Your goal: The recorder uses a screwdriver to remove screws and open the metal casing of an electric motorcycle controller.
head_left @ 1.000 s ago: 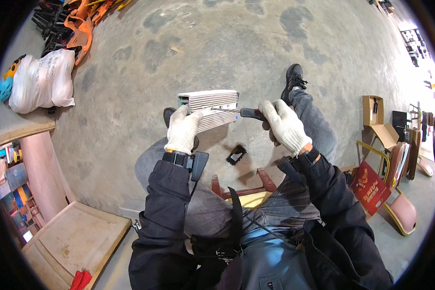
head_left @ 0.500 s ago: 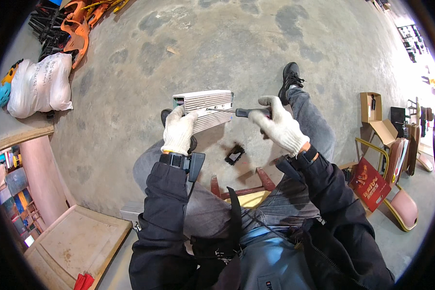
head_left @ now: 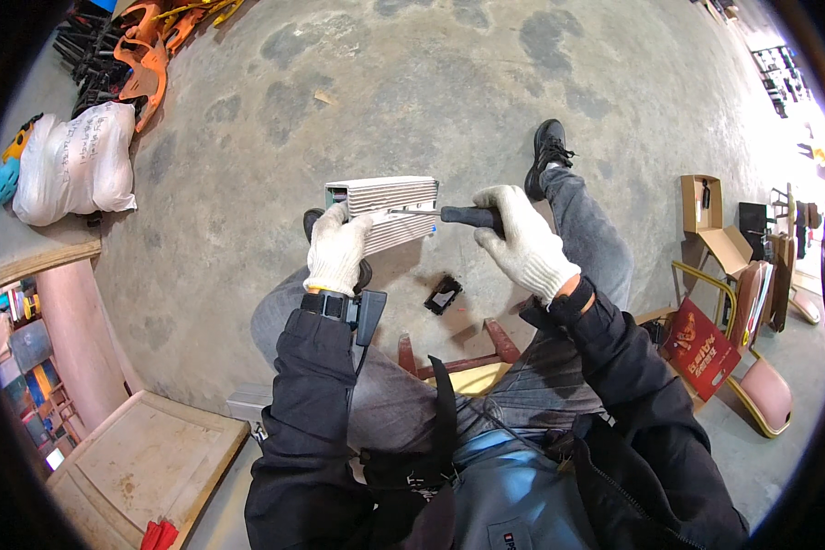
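L white-gloved hand (head_left: 333, 252) has fingers closed on silver rect. ribbed metal housing (head_left: 396, 225); R white-gloved hand (head_left: 525, 236), fingers curled, grips black-handled screwdriver (head_left: 468, 216).

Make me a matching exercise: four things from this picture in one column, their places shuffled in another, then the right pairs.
1. screwdriver
2. ribbed metal case
3. small black object
4. white sack

A. near the picture's left edge
B. held in the gloved left hand
C. on the floor, near the picture's middle
D. held in the gloved right hand

Pairs: 1-D, 2-B, 3-C, 4-A
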`<state>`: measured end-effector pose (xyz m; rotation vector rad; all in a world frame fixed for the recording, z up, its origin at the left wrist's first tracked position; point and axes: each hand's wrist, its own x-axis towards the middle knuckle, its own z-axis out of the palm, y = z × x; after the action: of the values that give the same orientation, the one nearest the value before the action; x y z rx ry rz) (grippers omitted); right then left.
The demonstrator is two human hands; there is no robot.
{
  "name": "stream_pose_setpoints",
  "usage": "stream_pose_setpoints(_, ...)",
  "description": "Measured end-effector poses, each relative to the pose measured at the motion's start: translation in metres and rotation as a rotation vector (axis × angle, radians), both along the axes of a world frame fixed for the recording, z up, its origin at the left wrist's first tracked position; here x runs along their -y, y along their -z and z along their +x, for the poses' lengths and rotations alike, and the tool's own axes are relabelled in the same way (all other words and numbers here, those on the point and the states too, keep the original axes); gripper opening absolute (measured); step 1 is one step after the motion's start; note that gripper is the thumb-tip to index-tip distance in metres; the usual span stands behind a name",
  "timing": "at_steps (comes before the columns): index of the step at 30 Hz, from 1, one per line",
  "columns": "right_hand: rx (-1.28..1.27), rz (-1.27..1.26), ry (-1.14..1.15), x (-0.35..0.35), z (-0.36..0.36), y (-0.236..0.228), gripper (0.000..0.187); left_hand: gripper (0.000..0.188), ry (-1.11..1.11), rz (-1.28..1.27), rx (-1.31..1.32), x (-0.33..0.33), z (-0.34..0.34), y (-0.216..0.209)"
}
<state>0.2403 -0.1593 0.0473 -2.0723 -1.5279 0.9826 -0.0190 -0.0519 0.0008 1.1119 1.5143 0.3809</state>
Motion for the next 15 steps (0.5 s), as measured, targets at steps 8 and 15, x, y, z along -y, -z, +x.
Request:
stream_pose_setpoints(8, -0.336, -0.455, 0.306, -0.02, -0.011, -0.031, 0.05, 0.045, -0.004, 0.026, -0.001, 0.001, -0.001, -0.001)
stream_pose_setpoints(15, -0.014, -0.037, -0.093, -0.003, -0.003, -0.007, 0.042, 0.038, 0.016, 0.038, -0.005, 0.001, -0.003, -0.002)
